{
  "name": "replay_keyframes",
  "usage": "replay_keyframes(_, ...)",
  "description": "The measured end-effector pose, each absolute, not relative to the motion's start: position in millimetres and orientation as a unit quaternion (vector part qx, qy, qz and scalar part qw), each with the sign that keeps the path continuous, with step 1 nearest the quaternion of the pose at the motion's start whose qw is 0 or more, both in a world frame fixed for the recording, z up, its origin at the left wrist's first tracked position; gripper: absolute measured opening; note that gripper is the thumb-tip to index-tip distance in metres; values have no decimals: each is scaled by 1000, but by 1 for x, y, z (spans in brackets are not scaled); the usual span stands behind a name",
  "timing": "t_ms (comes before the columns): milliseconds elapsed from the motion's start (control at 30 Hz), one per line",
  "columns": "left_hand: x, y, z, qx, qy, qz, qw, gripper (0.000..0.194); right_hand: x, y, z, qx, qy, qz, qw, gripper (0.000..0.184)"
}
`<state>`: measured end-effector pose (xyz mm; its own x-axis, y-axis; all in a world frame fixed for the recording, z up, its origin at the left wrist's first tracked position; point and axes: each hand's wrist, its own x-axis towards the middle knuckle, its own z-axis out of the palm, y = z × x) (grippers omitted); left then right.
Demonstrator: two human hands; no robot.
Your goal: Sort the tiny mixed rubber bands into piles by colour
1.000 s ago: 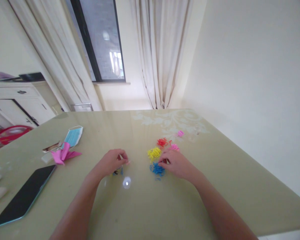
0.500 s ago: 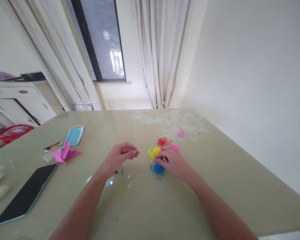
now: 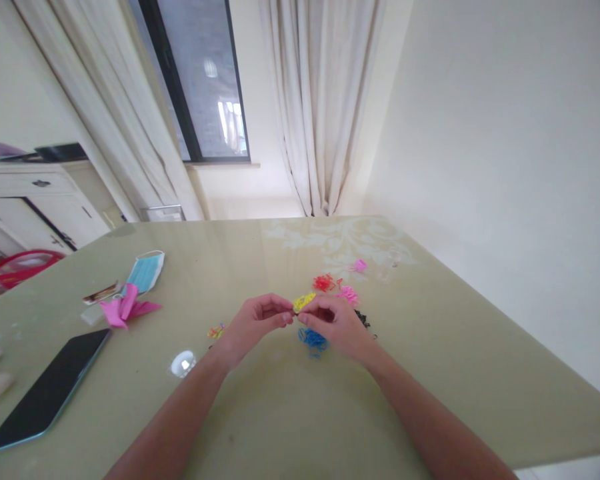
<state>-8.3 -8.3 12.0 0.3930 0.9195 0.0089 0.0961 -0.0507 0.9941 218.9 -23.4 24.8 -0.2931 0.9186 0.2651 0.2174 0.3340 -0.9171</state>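
My left hand [image 3: 257, 327] and my right hand [image 3: 337, 323] are both closed in a pinch, their fingertips almost meeting over the table. A tiny dark bit shows between them, too small to name. Just behind the fingers lies a pile of yellow rubber bands [image 3: 303, 302], partly covered. Blue rubber bands [image 3: 313, 339] lie below my right hand's fingers. Beyond that hand are red rubber bands [image 3: 324, 283] and pink rubber bands [image 3: 350, 295], while black rubber bands [image 3: 363, 319] peek out at its right. A small mixed-colour bunch [image 3: 217, 331] rests left of my left hand.
A shiny round clear object [image 3: 183, 364] sits by my left forearm. To the left lie a tablet [image 3: 47, 390], a pink folded paper bird [image 3: 127, 308] and a blue face mask [image 3: 146, 272]. A pink piece [image 3: 360, 265] lies at the far right of the table [image 3: 280, 427].
My left hand has moved right, away from the small mixed bunch, to meet my right hand. My right hand has shifted slightly left, over the yellow pile's edge, uncovering the black rubber bands.
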Motion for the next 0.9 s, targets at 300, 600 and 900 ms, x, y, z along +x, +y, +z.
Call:
replay_keyframes(300,-49,7,1,742,647,117,129,18,263,-23,57,-300,-580,531,540,22)
replay_keyframes(600,-55,9,5,767,596,92,220,17,297,-11,60,-396,-649,486,431,28)
replay_keyframes(900,-58,7,4,775,569,101,254,13,338,5,43,-537,-736,368,186,33)
